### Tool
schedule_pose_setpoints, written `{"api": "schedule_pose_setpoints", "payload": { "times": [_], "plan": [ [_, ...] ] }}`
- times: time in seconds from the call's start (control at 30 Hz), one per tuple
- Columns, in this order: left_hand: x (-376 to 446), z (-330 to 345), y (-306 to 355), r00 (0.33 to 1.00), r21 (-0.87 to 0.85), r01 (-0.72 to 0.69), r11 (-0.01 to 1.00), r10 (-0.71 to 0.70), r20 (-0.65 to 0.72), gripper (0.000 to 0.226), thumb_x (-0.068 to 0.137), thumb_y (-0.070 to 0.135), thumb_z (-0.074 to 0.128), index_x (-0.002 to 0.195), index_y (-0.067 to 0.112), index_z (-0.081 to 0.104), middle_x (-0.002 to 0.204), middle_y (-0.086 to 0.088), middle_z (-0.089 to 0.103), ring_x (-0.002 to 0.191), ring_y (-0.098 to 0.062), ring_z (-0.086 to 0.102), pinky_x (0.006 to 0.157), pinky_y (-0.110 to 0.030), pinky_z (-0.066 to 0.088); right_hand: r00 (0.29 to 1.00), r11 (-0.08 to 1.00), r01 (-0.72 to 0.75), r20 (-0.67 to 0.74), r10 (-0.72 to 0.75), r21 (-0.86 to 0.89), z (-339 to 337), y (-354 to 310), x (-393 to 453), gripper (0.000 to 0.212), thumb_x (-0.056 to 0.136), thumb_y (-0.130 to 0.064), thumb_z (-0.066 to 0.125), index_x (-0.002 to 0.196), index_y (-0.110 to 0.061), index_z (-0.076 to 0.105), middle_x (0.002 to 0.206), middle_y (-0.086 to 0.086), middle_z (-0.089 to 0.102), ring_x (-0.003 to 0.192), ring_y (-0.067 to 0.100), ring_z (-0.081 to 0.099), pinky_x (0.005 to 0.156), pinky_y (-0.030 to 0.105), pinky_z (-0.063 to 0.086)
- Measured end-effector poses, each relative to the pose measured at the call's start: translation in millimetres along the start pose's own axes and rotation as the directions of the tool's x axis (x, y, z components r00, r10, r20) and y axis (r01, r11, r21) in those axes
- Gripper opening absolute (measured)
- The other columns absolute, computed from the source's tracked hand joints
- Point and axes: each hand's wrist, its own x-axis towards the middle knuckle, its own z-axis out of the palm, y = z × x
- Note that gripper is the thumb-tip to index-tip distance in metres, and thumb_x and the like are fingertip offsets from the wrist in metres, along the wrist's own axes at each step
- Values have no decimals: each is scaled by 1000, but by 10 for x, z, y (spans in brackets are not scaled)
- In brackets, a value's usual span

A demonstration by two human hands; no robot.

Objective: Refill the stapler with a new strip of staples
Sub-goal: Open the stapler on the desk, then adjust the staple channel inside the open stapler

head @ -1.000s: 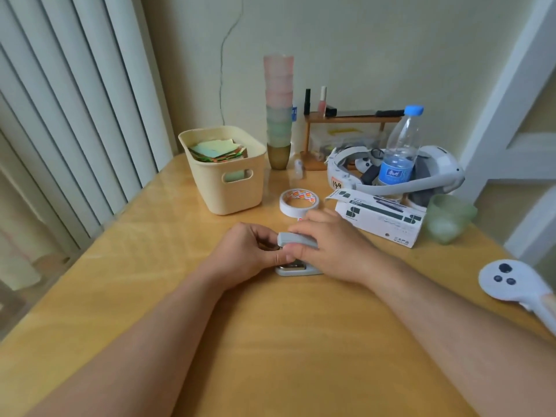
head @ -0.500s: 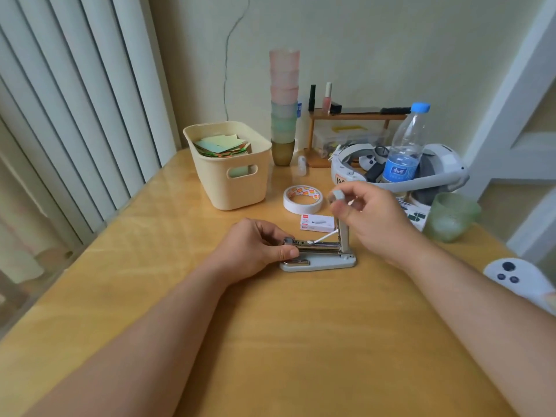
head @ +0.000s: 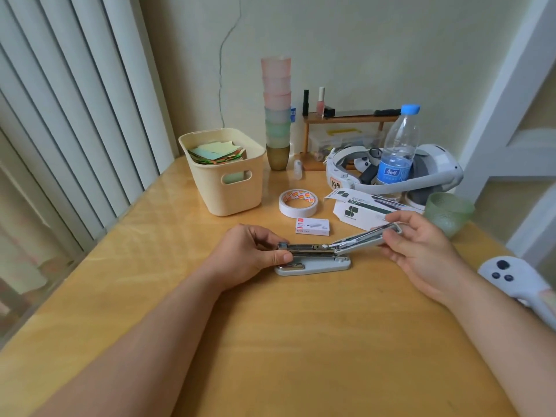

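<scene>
Stapler (head: 313,260): pale grey, on the wooden table (head: 301,341), base flat. Lid now swung fully back to the right, past the upright position of half a second ago (shut a second ago); metal magazine channel exposed, so loading looks possible next. Left hand (head: 249,254): thumb and fingers clamped on the magazine's front end. Right hand (head: 421,251): fingers closed on the lid's tip. Staple box (head: 313,227): small, white and red, just behind the stapler, closed as far as visible. Tape roll (head: 298,203): beyond the box. Cream basket (head: 228,194): far left, holding coloured papers.
</scene>
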Motion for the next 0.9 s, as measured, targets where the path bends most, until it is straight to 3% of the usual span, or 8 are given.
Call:
{"api": "schedule_pose_setpoints", "payload": {
  "times": [0.17,0.3,0.37,0.57,0.63,0.7,0.77,0.9],
  "plan": [
    [5,4,-12,1000,2,-7,1000,7,2,22,74,28,92,93,22,84,91,-2,83,82,-12,74,88,-37,59,997,868,30,-42,-58,-496,-140,40,23,21,86,-9,78,103,-20,73,103,8,74,93,21,68,89,35,53],
    [13,0,-20,1000,15,-15,1000,15,-1,22,73,32,92,92,26,84,91,-1,83,81,-12,72,87,-38,59,979,465,109,14,-203,-879,-139,4,12,24,83,-28,81,105,-22,76,99,-3,67,92,18,63,82,32,45],
    [12,0,-24,1000,23,-19,1000,19,-8,22,72,32,92,91,27,84,90,-1,83,79,-11,71,86,-38,59,972,429,125,23,-236,-895,-130,-9,4,27,83,-29,81,108,-20,76,100,-3,63,91,19,61,82,31,43],
    [22,5,-37,999,49,-37,998,37,-12,22,72,36,93,91,31,84,91,-4,82,75,-10,66,82,-38,59,985,590,96,-10,-173,-802,-114,-16,-72,51,82,-32,81,130,-24,64,113,-1,59,91,10,59,80,23,45],
    [27,3,-45,999,46,-47,998,47,-9,22,72,36,93,91,31,84,91,-7,82,73,-10,64,78,-35,56,958,479,141,-1,-285,-866,-60,-71,-99,57,82,-34,81,134,-26,60,118,0,57,103,19,56,94,33,46],
    [35,-1,-61,998,52,-65,997,65,-7,23,70,38,93,90,31,83,93,-8,81,75,-10,64,80,-37,57,889,308,246,88,-449,-919,64,-141,-131,48,82,-28,80,128,-22,67,116,3,59,110,27,52,99,30,36],
    [41,-10,-72,997,66,-74,995,75,-12,29,66,43,94,90,32,82,95,-7,80,79,-12,66,85,-43,58,818,208,379,221,-531,-902,291,-247,-165,28,83,-20,78,111,-21,75,102,3,61,102,27,52,88,23,30],
    [40,-2,-86,996,82,-79,994,82,-37,27,65,40,95,85,29,81,91,1,81,79,-10,70,86,-46,60,876,287,449,354,-327,-846,850,-404,-245,11,89,-30,67,92,-33,77,85,-9,54,91,15,52,74,29,36]
  ]
}}
